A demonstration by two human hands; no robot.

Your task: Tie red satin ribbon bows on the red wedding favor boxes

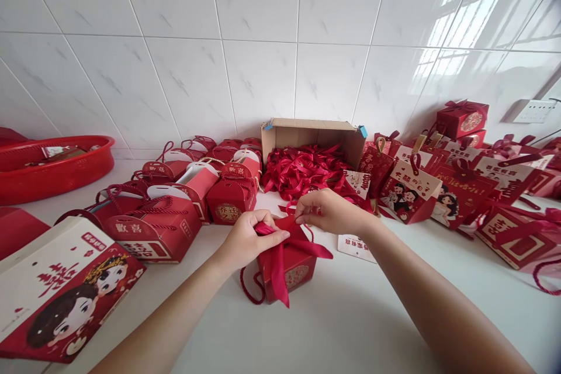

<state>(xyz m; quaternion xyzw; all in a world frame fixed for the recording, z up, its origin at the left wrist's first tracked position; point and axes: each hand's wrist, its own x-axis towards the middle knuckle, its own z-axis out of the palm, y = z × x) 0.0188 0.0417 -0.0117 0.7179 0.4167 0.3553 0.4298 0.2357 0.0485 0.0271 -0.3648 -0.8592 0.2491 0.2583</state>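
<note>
A small red gift box (298,276) with a round gold emblem stands in front of me on the white tabletop. Red satin ribbon (277,269) lies over its top, one tail hanging down the front and another sticking out to the right. My left hand (252,238) pinches the ribbon at the box's upper left, thumb on top. At the upper right of the box, my right hand (326,210) has its fingertips pinched together on the ribbon. A twisted red cord handle (253,287) loops out at the box's left side. The fingers partly cover the box top.
Behind the box, an open cardboard carton (313,124) spills loose red ribbons (302,169). Several red boxes with cord handles (153,225) stand left, beyond a large printed box (65,292). A red basin (56,172) is far left. Several ribbon-topped boxes (409,190) crowd the right.
</note>
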